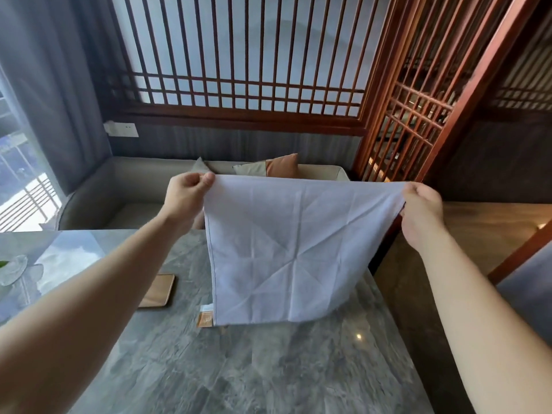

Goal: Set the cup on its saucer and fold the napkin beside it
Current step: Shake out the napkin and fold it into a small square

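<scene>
A white cloth napkin (286, 249) hangs unfolded in the air above the grey marble table (239, 369), its fold creases showing. My left hand (186, 198) pinches its upper left corner and my right hand (422, 210) pinches its upper right corner, stretching the top edge level. The lower edge hangs just above the table. A small orange-and-white label (205, 316) shows at the napkin's lower left corner. No cup or saucer is in view; the napkin hides part of the table behind it.
A tan rectangular coaster (156, 291) lies on the table left of the napkin. A clear glass dish (12, 270) sits at the far left edge. A sofa with cushions (280, 165) stands beyond the table. A wooden lattice screen (418, 115) rises at right.
</scene>
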